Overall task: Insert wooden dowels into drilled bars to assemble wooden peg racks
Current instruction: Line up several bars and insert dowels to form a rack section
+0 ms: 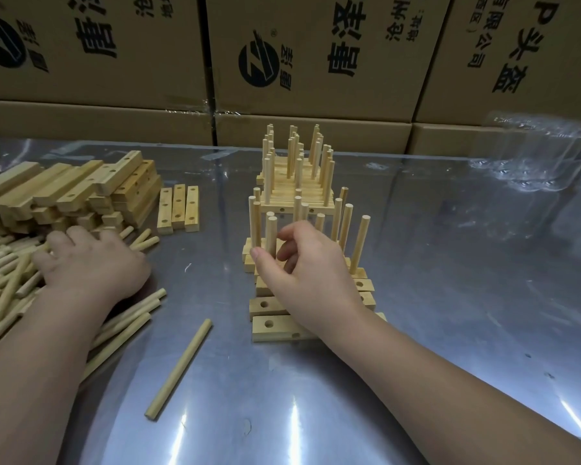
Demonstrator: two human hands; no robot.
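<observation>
Right hand [309,273]: pinches an upright dowel [271,234] between thumb and forefinger, peg standing in the row of bars [275,325] under the wrist; nearest bars with open holes. Nearest on the table [416,347], one loose dowel [178,370] lying flat. Left hand [91,263]: rests palm-down on the dowel pile [0,280], fingers dug in; cannot tell whether gripping any. Farther back, stacked bars [71,193], with three bars [178,209] just beside. Beyond, finished racks [296,169], clear plastic [534,152] to the right, then boxes [316,55] along the back.
</observation>
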